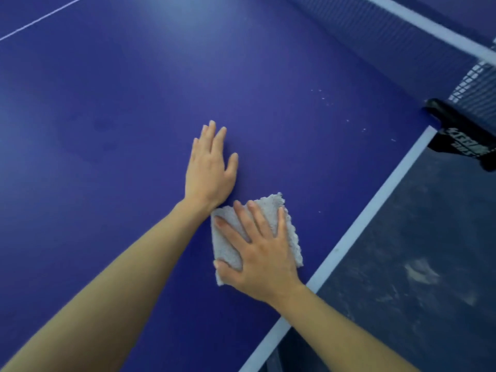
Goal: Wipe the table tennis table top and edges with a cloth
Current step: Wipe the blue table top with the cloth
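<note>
A blue table tennis table top (120, 103) fills most of the view, with a white line along its right edge (375, 210). A folded pale grey cloth (290, 218) lies flat on the top near that edge. My right hand (260, 253) presses down on the cloth with its fingers spread straight. My left hand (209, 167) rests flat on the bare table just beyond the cloth, fingers straight. A few white specks (324, 99) dot the surface to the upper right.
The net (402, 25) with its white top band crosses the upper right corner. Its black clamp (461, 132) grips the table's side edge. Dark grey floor (416, 264) lies past the right edge. A thin white centre line (40, 20) runs at upper left.
</note>
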